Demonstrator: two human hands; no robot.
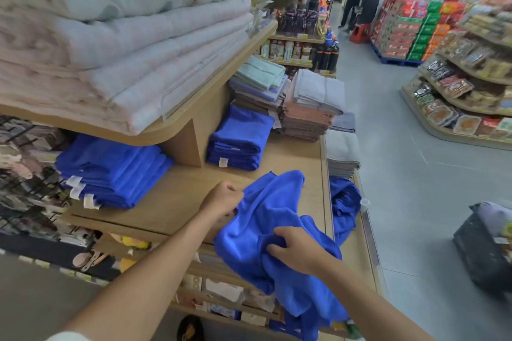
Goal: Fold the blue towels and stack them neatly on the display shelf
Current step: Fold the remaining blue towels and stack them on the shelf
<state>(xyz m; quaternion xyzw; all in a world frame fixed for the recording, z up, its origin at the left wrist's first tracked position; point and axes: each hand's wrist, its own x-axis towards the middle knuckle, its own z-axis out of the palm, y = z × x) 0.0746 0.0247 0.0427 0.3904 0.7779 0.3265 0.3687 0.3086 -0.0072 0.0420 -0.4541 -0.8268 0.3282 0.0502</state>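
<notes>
A loose, crumpled blue towel (273,219) lies over the front edge of the wooden display shelf (180,194) and hangs down below it. My left hand (223,198) grips the towel's left edge with curled fingers. My right hand (295,248) pinches a fold in its middle. One stack of folded blue towels (113,171) sits at the shelf's left under the upper board. A second folded blue stack (241,138) stands further back. Another unfolded blue towel (343,202) droops at the shelf's right corner.
Quilts (124,36) fill the upper shelf. Stacks of pastel and grey towels (307,108) stand behind the blue ones. A grey aisle floor (401,188) runs on the right, with snack shelves (465,97), a dark bundle (487,246) and people far back.
</notes>
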